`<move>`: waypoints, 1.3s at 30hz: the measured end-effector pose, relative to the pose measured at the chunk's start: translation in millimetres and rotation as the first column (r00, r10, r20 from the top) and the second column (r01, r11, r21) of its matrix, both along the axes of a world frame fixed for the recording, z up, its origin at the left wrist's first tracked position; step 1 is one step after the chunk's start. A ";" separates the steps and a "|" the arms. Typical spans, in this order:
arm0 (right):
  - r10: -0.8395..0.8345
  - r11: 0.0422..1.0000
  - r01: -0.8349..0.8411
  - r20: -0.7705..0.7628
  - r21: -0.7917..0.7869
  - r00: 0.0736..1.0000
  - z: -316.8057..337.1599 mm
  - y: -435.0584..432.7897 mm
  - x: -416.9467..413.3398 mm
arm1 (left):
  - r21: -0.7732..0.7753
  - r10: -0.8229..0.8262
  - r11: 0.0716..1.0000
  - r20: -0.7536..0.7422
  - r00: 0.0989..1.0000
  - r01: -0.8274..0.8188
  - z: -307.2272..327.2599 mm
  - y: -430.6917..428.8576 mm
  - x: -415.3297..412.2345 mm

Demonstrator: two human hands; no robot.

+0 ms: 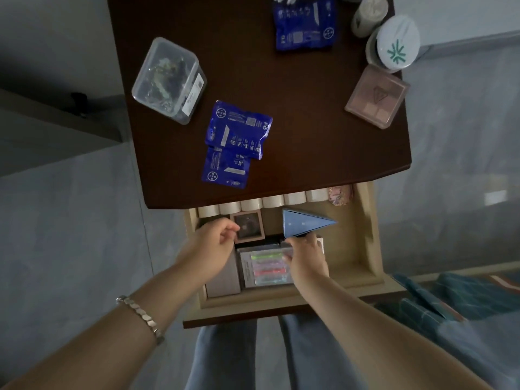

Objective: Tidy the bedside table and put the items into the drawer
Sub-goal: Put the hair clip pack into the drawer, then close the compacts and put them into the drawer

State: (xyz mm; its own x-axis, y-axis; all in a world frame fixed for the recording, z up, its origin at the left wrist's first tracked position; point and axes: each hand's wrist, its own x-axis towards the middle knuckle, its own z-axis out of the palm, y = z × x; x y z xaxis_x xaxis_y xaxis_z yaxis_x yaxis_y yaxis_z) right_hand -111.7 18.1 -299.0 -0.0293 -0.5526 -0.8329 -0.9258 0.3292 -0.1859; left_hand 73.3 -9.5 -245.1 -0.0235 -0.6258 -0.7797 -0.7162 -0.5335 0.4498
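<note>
While the right hand [306, 256] pinches a flat blue cardboard box [305, 224] by one edge over the open pale wooden drawer [365, 243], the left hand [218, 240] curls beside a brown square case [249, 225]; contact unclear. Edge grip: box may slip, land tilted, jam the drawer.

Three blue sachets [239, 129], two round tubs [398, 43], one clear box [168, 80], one pink palette [375, 97] on top; six pale rolls [273, 202], one blue triangular box [304, 222] in the drawer [365, 235].
</note>
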 end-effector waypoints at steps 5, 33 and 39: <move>0.081 0.996 -0.081 -0.022 -0.025 0.996 8.4 -3.3 1.9 | -0.031 0.009 0.999 -0.019 1.000 -0.010 3.2 -10.1 -0.2; 0.067 0.857 0.032 0.172 -0.514 0.983 130.8 -180.5 -31.2 | -0.193 0.163 0.963 -0.134 0.978 -0.187 73.1 -126.7 -29.9; 0.059 0.665 0.101 0.188 -0.740 0.980 177.8 -309.6 -22.1 | -0.364 0.139 0.918 -0.078 0.987 -0.158 104.8 -207.8 -40.1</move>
